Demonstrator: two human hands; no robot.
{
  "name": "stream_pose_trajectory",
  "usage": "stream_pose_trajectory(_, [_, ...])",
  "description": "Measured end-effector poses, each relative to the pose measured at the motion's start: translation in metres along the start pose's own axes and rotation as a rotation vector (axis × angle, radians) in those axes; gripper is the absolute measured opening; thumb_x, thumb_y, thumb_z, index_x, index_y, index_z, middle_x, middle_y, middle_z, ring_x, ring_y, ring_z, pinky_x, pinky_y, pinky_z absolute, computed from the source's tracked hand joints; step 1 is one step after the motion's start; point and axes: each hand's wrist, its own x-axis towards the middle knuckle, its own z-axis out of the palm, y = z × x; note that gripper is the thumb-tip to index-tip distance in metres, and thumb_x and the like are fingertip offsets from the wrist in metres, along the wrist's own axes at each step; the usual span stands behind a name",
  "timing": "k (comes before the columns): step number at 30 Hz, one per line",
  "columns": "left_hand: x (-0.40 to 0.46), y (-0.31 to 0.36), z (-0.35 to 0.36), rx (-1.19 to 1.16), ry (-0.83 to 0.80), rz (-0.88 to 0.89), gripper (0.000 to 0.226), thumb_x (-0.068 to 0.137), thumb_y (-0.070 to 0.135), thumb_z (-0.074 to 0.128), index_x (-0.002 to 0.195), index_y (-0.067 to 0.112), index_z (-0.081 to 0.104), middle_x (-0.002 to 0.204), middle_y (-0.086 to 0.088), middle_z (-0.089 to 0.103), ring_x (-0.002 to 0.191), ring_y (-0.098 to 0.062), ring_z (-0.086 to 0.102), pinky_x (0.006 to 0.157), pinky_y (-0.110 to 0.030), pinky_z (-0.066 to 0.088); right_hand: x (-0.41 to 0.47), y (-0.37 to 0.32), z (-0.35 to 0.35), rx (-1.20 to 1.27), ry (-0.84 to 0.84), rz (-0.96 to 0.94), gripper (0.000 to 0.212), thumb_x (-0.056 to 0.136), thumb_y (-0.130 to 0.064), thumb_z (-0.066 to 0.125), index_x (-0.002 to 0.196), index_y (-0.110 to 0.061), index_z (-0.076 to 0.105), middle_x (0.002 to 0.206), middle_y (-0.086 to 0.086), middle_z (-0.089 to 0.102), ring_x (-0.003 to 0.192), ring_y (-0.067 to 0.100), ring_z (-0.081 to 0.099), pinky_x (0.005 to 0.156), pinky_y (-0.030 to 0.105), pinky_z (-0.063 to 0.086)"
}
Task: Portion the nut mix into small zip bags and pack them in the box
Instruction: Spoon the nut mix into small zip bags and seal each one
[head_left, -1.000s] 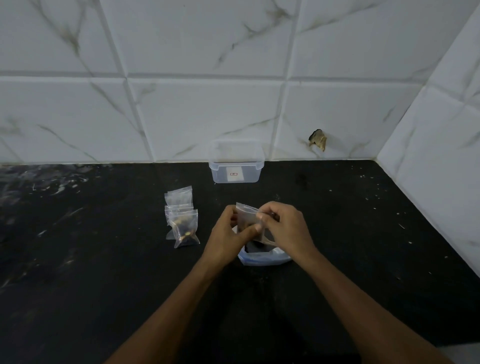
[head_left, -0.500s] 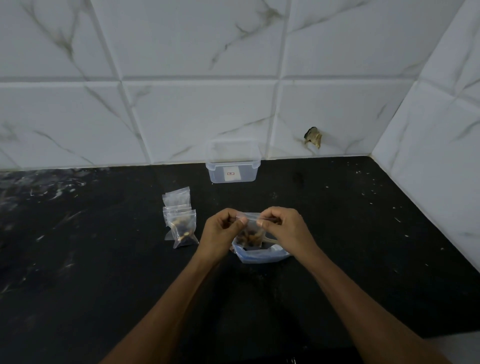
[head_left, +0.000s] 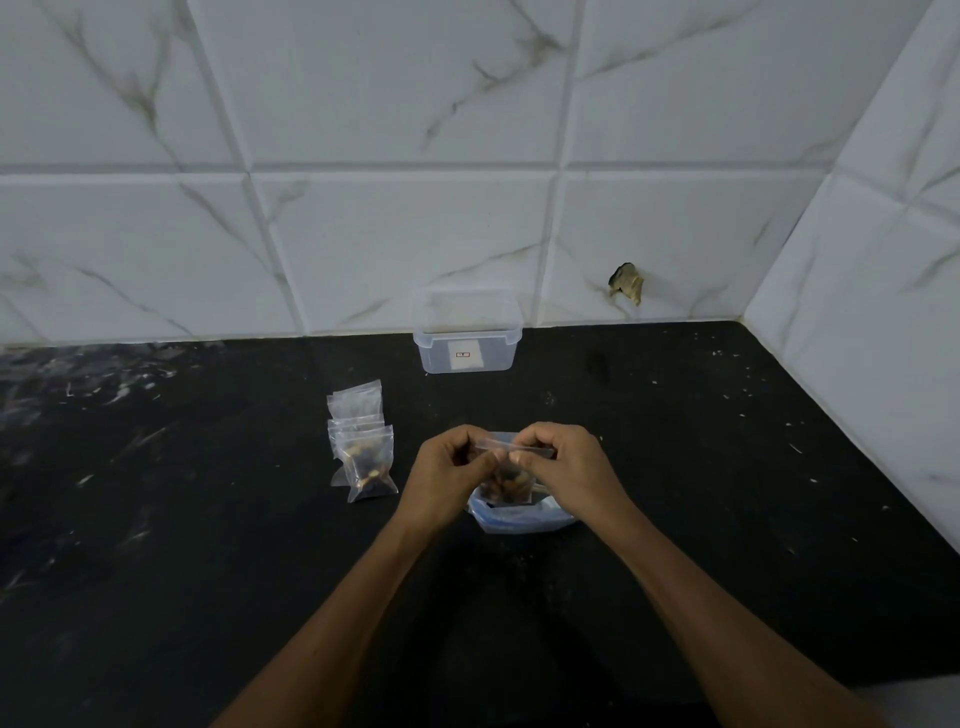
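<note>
A small clear zip bag (head_left: 506, 483) with dark nuts in its lower half hangs between my hands. My left hand (head_left: 447, 478) pinches the left end of its top strip, and my right hand (head_left: 566, 467) pinches the right part of the same strip. Under the bag lies a larger blue-edged bag (head_left: 524, 519) on the black counter, mostly hidden by my hands. To the left lies a small pile of zip bags (head_left: 363, 441); the front one holds nuts. A clear plastic box (head_left: 467, 343) stands open against the back wall.
The black counter (head_left: 208, 519) meets white marble-look tiles at the back and on the right. A chipped hole (head_left: 627, 283) marks the back wall right of the box. Pale specks lie scattered on the counter's right side.
The small bag has turned from tilted to hanging upright with nuts settled at its bottom. Both hands have shifted along its top strip, thumbs now close together.
</note>
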Motion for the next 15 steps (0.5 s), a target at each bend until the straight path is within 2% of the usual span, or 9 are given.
stream_pose_trajectory(4, [0.0006,0.0000,-0.0001,0.029,0.001,-0.022,0.008,0.092,0.006,0.063,0.092,0.011,0.068,0.092,-0.004,0.072,0.089,-0.012,0.071,0.079,-0.027,0.058,0.0002,0.0006,-0.0001,0.004,0.007,-0.021,0.009,0.088,-0.012,0.067,0.089,-0.020,0.070,0.083,-0.011,0.067,0.083,0.000,0.064,0.073,0.013,0.048])
stream_pose_trajectory(9, [0.0013,0.0002,0.0019,0.048,0.043,-0.019,0.008,0.092,0.007,0.063,0.090,0.013,0.068,0.090,-0.003,0.072,0.087,-0.011,0.071,0.075,-0.025,0.058,-0.0002,0.0022,-0.0006,0.044,-0.002,0.010,0.008,0.089,-0.011,0.066,0.093,-0.016,0.070,0.089,-0.005,0.069,0.088,0.006,0.065,0.078,0.021,0.053])
stream_pose_trajectory(12, [0.0010,-0.0008,0.0011,0.068,0.041,-0.015,0.010,0.092,0.008,0.063,0.089,0.015,0.067,0.091,-0.004,0.071,0.087,-0.011,0.070,0.073,-0.022,0.057,-0.0005,0.0039,-0.0019,0.010,0.020,0.033,0.007,0.089,-0.013,0.066,0.090,-0.019,0.068,0.086,-0.007,0.067,0.085,0.005,0.064,0.072,0.016,0.051])
stream_pose_trajectory(15, [0.0008,-0.0022,0.0019,0.076,0.017,-0.008,0.006,0.093,0.009,0.062,0.090,0.013,0.067,0.092,-0.005,0.070,0.087,-0.013,0.070,0.075,-0.026,0.057,0.0002,0.0042,-0.0015,-0.053,0.022,0.027,0.008,0.090,-0.013,0.064,0.090,-0.021,0.067,0.089,-0.009,0.066,0.087,0.004,0.062,0.075,0.017,0.051])
